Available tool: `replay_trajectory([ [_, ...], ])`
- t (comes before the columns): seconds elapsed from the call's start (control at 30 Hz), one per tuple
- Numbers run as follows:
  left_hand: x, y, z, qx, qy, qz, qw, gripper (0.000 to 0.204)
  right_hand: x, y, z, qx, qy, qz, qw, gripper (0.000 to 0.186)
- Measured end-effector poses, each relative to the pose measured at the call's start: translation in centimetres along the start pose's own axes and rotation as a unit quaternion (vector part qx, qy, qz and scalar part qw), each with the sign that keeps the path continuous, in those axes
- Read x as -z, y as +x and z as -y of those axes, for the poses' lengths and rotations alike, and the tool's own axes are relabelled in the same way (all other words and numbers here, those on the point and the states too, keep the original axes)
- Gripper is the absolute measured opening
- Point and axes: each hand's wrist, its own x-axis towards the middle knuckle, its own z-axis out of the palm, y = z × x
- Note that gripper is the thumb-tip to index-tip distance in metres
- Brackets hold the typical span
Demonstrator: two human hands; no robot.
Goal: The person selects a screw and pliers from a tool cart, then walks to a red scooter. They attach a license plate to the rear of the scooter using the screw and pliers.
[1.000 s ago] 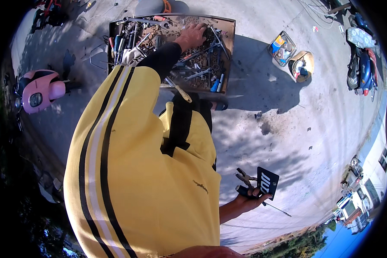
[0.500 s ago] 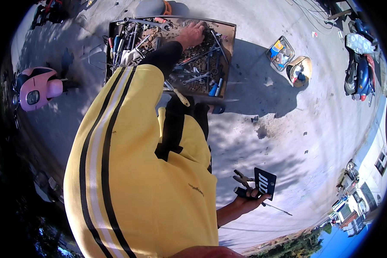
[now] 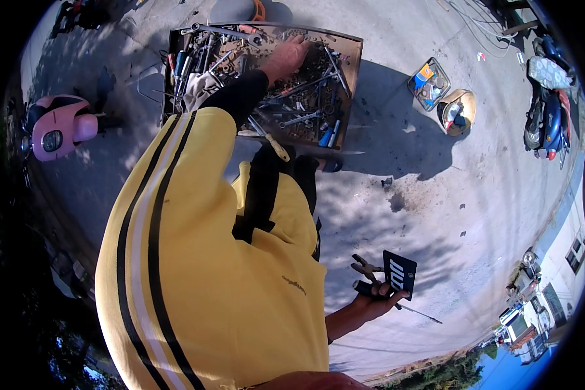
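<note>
My left hand (image 3: 287, 57) reaches into a shallow tray (image 3: 357, 55) of loose hardware and tools, its partly visible fingers spread and touching the small metal pieces at the far side. No held object shows in it. Low at the right, my right hand (image 3: 374, 305) is closed around a screwdriver (image 3: 364, 287) with a dark handle and long thin shaft. That hand also holds a pair of pliers (image 3: 365, 267) and a black rectangular plate (image 3: 400, 273) with white lettering, the thumb pressed on the plate's lower edge.
Wrenches (image 3: 300, 119) and several screwdrivers (image 3: 179, 65) lie in the tray. A light-handled tool (image 3: 277, 148) juts over its near edge. To the right stand a small bin (image 3: 429, 84) and a round tub (image 3: 467, 104). A pink scooter (image 3: 58, 128) and a blue motorbike (image 3: 552, 120) flank the area.
My left hand has shifted slightly within the hardware, and its elbow has drawn a little lower and leftward. The right hand keeps its grip on the plate, pliers and screwdriver.
</note>
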Motion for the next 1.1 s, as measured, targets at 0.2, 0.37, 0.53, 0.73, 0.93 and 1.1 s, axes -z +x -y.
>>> replay_trajectory([
  [0.2, -3.3, 5.0, 0.6, 0.062, 0.032, -0.008, 0.998, 0.037, 0.3, -0.2, 0.1, -0.008, 0.016, 0.026, 1.000, 0.045],
  [0.37, -6.2, 3.8, 1.7, 0.045, 0.032, -0.044, 0.997, 0.028, 1.4, -0.8, -0.5, 0.002, 0.023, 0.024, 0.999, 0.045],
  [0.53, -3.9, 0.6, 1.5, 0.126, -0.232, 0.000, 0.965, 0.015, 2.1, -0.8, -1.3, 0.000, 0.029, 0.012, 1.000, 0.045],
  [0.73, 2.2, -3.9, -0.6, 0.185, -0.830, 0.150, 0.504, 0.009, 1.0, -0.7, -1.4, -0.014, 0.042, 0.023, 0.999, 0.044],
  [0.93, 5.0, -5.9, -2.9, 0.022, -0.949, 0.168, 0.266, 0.011, -1.3, -0.5, -0.8, 0.004, 0.023, 0.034, 0.999, 0.045],
  [1.1, 6.7, -6.9, -4.1, -0.010, -0.974, 0.142, 0.178, 0.011, -2.7, -0.1, -0.2, 0.010, -0.006, 0.067, 0.998, 0.045],
])
